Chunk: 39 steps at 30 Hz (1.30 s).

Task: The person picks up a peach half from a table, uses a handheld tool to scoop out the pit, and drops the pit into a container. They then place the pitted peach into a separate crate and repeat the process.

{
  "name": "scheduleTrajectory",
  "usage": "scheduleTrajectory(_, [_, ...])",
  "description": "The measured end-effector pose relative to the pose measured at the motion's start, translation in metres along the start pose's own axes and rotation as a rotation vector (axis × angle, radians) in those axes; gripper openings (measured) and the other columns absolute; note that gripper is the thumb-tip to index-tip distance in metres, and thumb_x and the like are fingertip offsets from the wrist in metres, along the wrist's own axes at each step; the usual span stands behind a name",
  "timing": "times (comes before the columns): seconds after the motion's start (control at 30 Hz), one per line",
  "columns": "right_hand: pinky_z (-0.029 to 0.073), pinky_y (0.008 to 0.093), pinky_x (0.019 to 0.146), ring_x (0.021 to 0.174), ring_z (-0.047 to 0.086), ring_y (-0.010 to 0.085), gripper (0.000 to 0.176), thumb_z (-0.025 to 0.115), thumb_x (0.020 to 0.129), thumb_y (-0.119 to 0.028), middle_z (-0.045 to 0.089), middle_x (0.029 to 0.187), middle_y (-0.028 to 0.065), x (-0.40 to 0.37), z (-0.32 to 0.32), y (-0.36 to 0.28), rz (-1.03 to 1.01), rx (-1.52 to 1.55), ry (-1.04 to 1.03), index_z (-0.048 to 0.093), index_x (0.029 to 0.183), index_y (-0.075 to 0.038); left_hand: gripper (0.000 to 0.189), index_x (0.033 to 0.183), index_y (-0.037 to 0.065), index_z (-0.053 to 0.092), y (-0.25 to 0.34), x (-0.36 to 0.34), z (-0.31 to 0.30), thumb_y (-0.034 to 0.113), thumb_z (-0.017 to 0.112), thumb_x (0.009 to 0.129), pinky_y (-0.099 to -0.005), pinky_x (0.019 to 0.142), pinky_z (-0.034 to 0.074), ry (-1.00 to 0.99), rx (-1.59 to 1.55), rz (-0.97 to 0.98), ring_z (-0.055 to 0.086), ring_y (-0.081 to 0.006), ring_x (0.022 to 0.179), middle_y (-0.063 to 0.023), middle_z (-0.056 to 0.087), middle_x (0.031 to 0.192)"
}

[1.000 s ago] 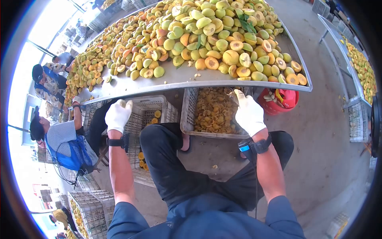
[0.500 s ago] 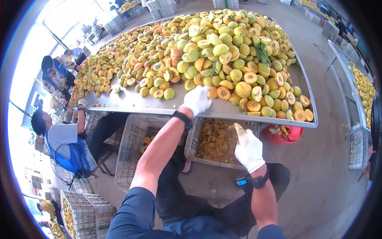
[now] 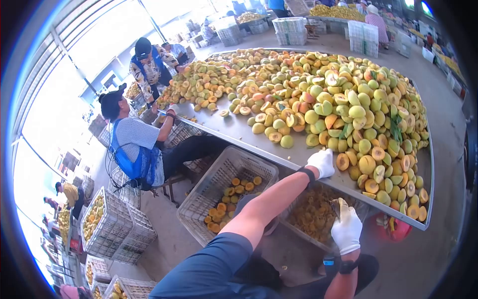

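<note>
My left hand (image 3: 322,163), in a white glove, is at the near edge of the metal table (image 3: 279,155). Its fingers curl over a peach half (image 3: 323,148), of which only a small orange edge shows. Just to the right lies another peach half (image 3: 342,162), cut face outward. My right hand (image 3: 347,228), also gloved, is lower, above a crate of brown-orange scraps (image 3: 311,214). Thumb and fingers press together there around something thin and dark that I cannot make out. A big heap of halved peaches (image 3: 358,112) covers much of the table.
Under the table, a plastic crate (image 3: 199,212) holds some orange peach halves. A red container (image 3: 396,230) stands below the right corner. One person (image 3: 137,144) sits to the left; another (image 3: 149,70) stands beyond. Stacked crates (image 3: 117,224) of fruit stand at lower left.
The view has swung left and tilted, so the table and hands appear farther right and lower. My left hand is still at the table edge; my right is still over the scrap crate.
</note>
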State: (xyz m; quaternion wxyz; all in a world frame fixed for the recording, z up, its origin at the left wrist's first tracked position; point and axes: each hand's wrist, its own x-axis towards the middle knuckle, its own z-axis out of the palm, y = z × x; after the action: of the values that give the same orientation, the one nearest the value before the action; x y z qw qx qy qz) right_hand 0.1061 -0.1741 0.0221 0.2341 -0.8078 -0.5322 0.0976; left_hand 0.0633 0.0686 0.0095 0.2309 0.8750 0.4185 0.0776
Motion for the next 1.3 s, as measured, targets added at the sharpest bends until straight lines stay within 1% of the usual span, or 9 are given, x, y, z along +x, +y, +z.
scheduleTrajectory(0.07, [0.052, 0.0472, 0.077, 0.09, 0.063, 0.0402, 0.05, 0.061, 0.081, -0.003, 0.062, 0.1, 0.0172, -0.002, 0.0, -0.001, -0.007, 0.012, 0.022, 0.055, 0.131, -0.01, 0.039, 0.108, -0.002, 0.059, -0.013, -0.002, -0.003, 0.022, 0.067, 0.079, -0.0445, 0.09, 0.052, 0.047, -0.089, -0.024, 0.067, -0.0382, 0.101, -0.0243, 0.069, 0.101])
scheduleTrajectory(0.17, [0.052, 0.0475, 0.077, 0.091, 0.063, 0.0408, 0.05, 0.059, 0.082, -0.003, 0.063, 0.102, 0.018, -0.001, 0.006, 0.0, -0.056, 0.064, 0.112, 0.055, 0.131, -0.01, 0.036, 0.112, 0.002, 0.058, -0.031, -0.022, -0.025, 0.027, 0.063, 0.087, -0.0399, 0.073, 0.055, 0.14, -0.511, -0.077, 0.069, -0.0285, 0.092, -0.0152, 0.07, 0.091])
scheduleTrajectory(0.3, [0.053, 0.0471, 0.081, 0.096, 0.064, 0.0409, 0.046, 0.058, 0.083, -0.004, 0.065, 0.108, 0.0201, 0.002, 0.012, -0.006, -0.147, 0.197, 0.233, 0.054, 0.129, -0.008, 0.037, 0.104, 0.009, 0.062, -0.035, -0.072, -0.046, 0.042, 0.046, 0.098, -0.0225, 0.041, 0.036, -0.254, -1.573, -0.293, 0.058, -0.0167, 0.055, -0.0115, 0.068, 0.084])
scheduleTrajectory(0.43, [0.052, 0.0465, 0.085, 0.101, 0.063, 0.0412, 0.046, 0.058, 0.083, -0.003, 0.064, 0.112, 0.0225, 0.005, 0.023, -0.016, -0.198, 0.28, 0.255, 0.053, 0.129, -0.004, 0.053, 0.097, 0.004, 0.06, -0.043, -0.092, -0.043, 0.053, 0.04, 0.098, -0.0222, 0.038, 0.029, -0.439, -1.734, -0.364, 0.051, -0.0155, 0.048, -0.0168, 0.065, 0.082])
scheduleTrajectory(0.63, [0.053, 0.0477, 0.081, 0.095, 0.064, 0.0428, 0.045, 0.064, 0.084, -0.007, 0.065, 0.106, 0.0234, 0.016, 0.035, -0.029, -0.195, 0.384, 0.284, 0.053, 0.127, -0.001, 0.058, 0.098, 0.001, 0.063, -0.03, -0.091, -0.036, 0.053, 0.037, 0.101, -0.0208, 0.036, 0.025, -0.529, -1.646, -0.311, 0.045, -0.0113, 0.044, -0.0078, 0.063, 0.075])
scheduleTrajectory(0.67, [0.053, 0.0477, 0.081, 0.095, 0.064, 0.0428, 0.045, 0.064, 0.084, -0.007, 0.065, 0.106, 0.0234, 0.018, 0.035, -0.03, -0.185, 0.378, 0.288, 0.053, 0.127, -0.001, 0.052, 0.098, 0.006, 0.062, -0.033, -0.09, -0.034, 0.053, 0.04, 0.101, -0.0202, 0.036, 0.03, -0.582, -1.648, -0.247, 0.051, -0.0118, 0.049, -0.0056, 0.063, 0.078])
scheduleTrajectory(0.83, [0.053, 0.0494, 0.078, 0.09, 0.064, 0.0434, 0.042, 0.064, 0.085, -0.01, 0.064, 0.1, 0.0245, 0.021, 0.038, -0.035, -0.122, 0.332, 0.269, 0.053, 0.124, 0.0, 0.05, 0.105, 0.004, 0.062, -0.02, -0.09, -0.029, 0.049, 0.04, 0.101, -0.0201, 0.035, 0.029, -0.524, -1.573, -0.295, 0.047, -0.0118, 0.044, -0.0094, 0.068, 0.082])
scheduleTrajectory(1.1, [0.051, 0.0483, 0.081, 0.095, 0.061, 0.0464, 0.038, 0.06, 0.087, -0.004, 0.064, 0.101, 0.0264, 0.02, 0.04, -0.036, -0.061, 0.34, 0.228, 0.051, 0.124, 0.001, 0.04, 0.106, 0.005, 0.062, -0.026, -0.085, -0.01, 0.039, 0.044, 0.1, -0.0213, 0.048, 0.049, -0.456, -1.485, -0.247, 0.067, -0.0129, 0.076, -0.0055, 0.069, 0.092])
scheduleTrajectory(1.3, [0.052, 0.0518, 0.075, 0.086, 0.063, 0.0472, 0.036, 0.061, 0.088, -0.01, 0.064, 0.095, 0.0275, 0.02, 0.041, -0.032, -0.087, 0.355, 0.192, 0.05, 0.12, 0.003, 0.041, 0.101, 0.002, 0.065, -0.017, -0.086, -0.008, 0.037, 0.043, 0.099, -0.0251, 0.057, 0.052, -0.375, -1.425, -0.314, 0.066, -0.0143, 0.081, -0.0056, 0.069, 0.092])
